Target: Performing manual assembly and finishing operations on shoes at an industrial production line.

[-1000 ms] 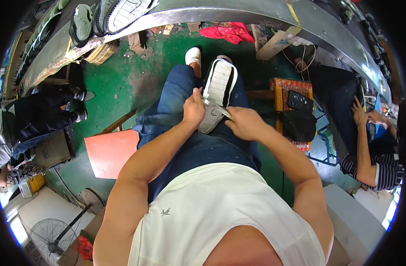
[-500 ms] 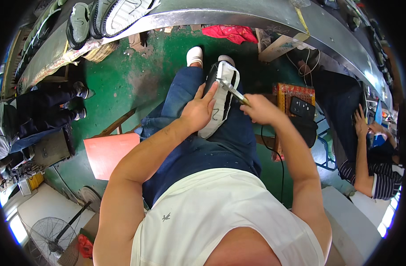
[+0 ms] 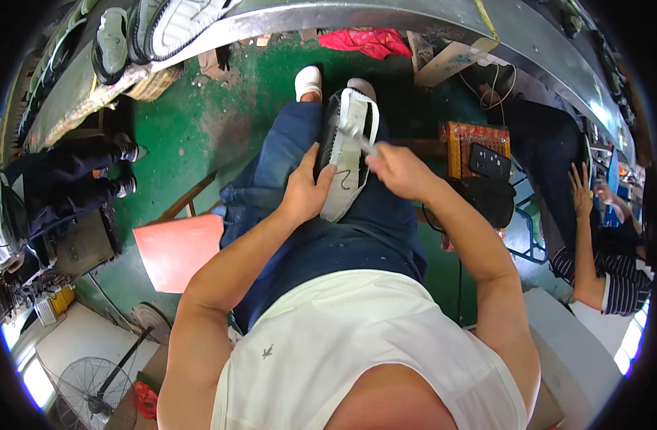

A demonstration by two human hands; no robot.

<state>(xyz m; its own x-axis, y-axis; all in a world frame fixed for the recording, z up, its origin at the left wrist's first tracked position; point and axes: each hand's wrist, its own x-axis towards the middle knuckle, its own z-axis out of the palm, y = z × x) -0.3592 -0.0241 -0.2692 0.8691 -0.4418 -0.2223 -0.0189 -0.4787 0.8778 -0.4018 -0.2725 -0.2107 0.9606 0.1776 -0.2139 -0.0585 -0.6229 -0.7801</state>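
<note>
Shoe (image 3: 340, 198) has a dark scribble (image 3: 345, 179). Left hand (image 3: 306, 189) clamps fingers on its left side; right hand (image 3: 402, 172) clamps fingers around a blurry metal tool (image 3: 356, 135) over it.

The left hand (image 3: 306, 188) has drawn back: 0.5 seconds ago its fingers stretched onto the upper half of the pale shoe (image 3: 345, 163), and now its thumb lies lower, along the left edge, with the index finger beside it. The right hand (image 3: 400, 173) has come in from the outer edge of the right thigh (image 3: 383, 218), where it was 0.5 seconds ago, to just beside the shoe's right edge. Its metal tool (image 3: 355, 135), now blurred, has shifted from the shoe's middle 1 second ago to over its knee-end half. More of the shoe's black left sidewall shows than 1 second ago.
</note>
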